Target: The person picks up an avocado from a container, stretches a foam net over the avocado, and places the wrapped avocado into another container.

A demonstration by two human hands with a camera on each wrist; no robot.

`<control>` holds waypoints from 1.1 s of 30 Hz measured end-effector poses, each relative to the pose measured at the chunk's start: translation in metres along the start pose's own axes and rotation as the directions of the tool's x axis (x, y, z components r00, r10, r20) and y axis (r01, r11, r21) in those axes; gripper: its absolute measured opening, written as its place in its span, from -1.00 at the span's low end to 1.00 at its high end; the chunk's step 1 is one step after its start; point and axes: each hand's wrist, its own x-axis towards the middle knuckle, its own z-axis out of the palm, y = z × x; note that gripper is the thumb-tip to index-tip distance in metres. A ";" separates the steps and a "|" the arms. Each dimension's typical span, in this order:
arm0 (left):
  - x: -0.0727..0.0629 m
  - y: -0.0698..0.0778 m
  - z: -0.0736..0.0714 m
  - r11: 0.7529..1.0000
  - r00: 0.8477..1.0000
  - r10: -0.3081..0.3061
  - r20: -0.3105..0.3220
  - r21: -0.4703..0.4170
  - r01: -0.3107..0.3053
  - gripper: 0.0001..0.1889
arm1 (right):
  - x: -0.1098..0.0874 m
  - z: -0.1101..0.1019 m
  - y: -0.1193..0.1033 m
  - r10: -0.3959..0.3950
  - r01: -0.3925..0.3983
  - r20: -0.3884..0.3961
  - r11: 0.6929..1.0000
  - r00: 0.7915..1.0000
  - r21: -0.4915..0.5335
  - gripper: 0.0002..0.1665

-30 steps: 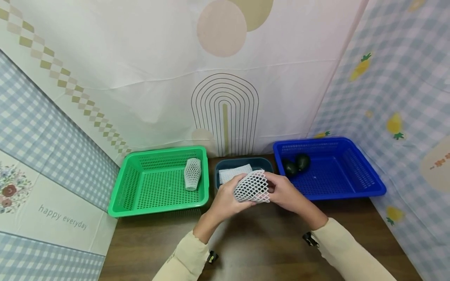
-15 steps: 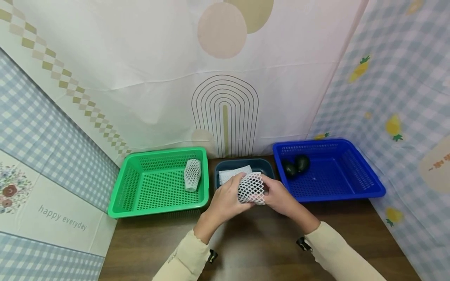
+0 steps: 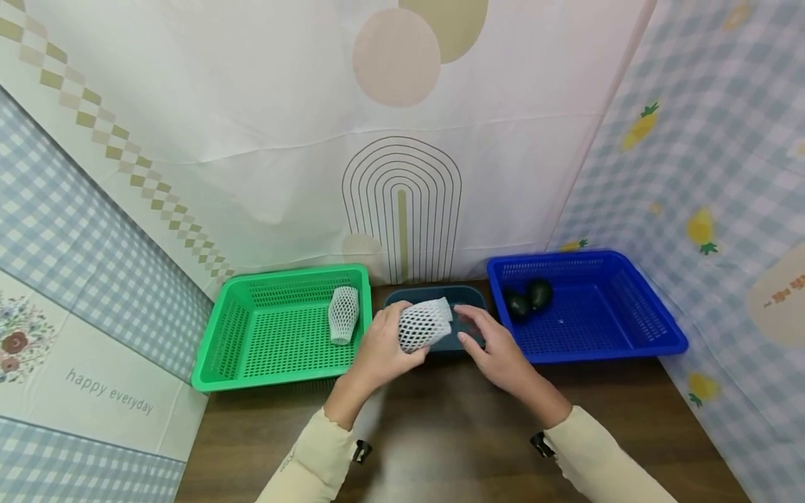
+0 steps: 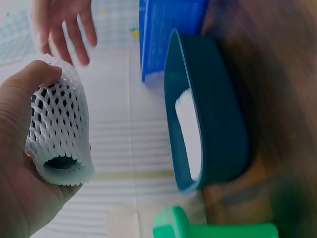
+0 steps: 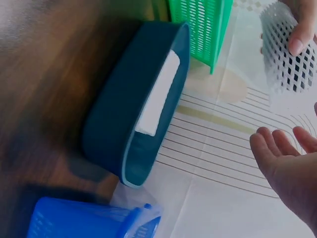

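Note:
My left hand [image 3: 379,353] grips an avocado in a white foam net [image 3: 424,325] over the teal tub [image 3: 467,293]. Dark skin shows through the mesh, and in the left wrist view my thumb lies across the netting near its upper end. My right hand [image 3: 501,355] is apart from the net, just to its right, fingers spread and slightly bent with nothing between them. In the right wrist view, white foam nets [image 5: 157,96] lie inside the tub; from the head they are hidden behind the held avocado.
On the left stands a green basket [image 3: 235,328] with another netted item [image 3: 344,316] at its right side. To the right, a blue basket [image 3: 604,314] holds two dark avocados [image 3: 539,295]. A patterned cloth [image 3: 283,195] hangs behind the wooden table [image 3: 440,433].
My right hand has let go of the net and opened. My left hand has moved left with the netted avocado, tilting the net's open end up to the right.

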 end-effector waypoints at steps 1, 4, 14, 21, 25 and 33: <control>0.000 -0.003 -0.003 1.000 1.000 -0.019 -0.009 -0.005 0.019 -0.15 | -0.001 0.002 0.000 -0.010 0.010 0.001 1.000 1.000 -0.018 -0.40; -0.002 -0.014 -0.012 0.997 0.996 -0.075 -0.044 -0.024 0.074 -0.15 | -0.001 0.012 0.001 -0.055 0.056 0.028 0.997 0.998 -0.053 -0.35; -0.002 -0.053 -0.040 0.988 0.975 -0.155 -0.160 0.004 0.157 -0.13 | 0.005 0.050 -0.011 -0.194 0.212 0.160 0.972 0.968 -0.098 -0.30; 0.008 -0.079 -0.054 0.973 0.963 -0.223 -0.151 0.026 0.230 -0.18 | 0.011 0.081 -0.018 -0.263 0.318 0.289 0.934 0.921 -0.165 -0.28; 0.013 -0.092 -0.059 0.953 0.950 -0.286 -0.126 0.071 0.296 -0.18 | 0.015 0.100 -0.017 -0.288 0.385 0.359 0.892 0.888 -0.239 -0.23; 0.020 -0.108 -0.070 0.905 0.909 -0.411 -0.074 0.083 0.416 -0.17 | 0.017 0.128 -0.013 -0.261 0.434 0.467 0.845 0.845 -0.313 -0.10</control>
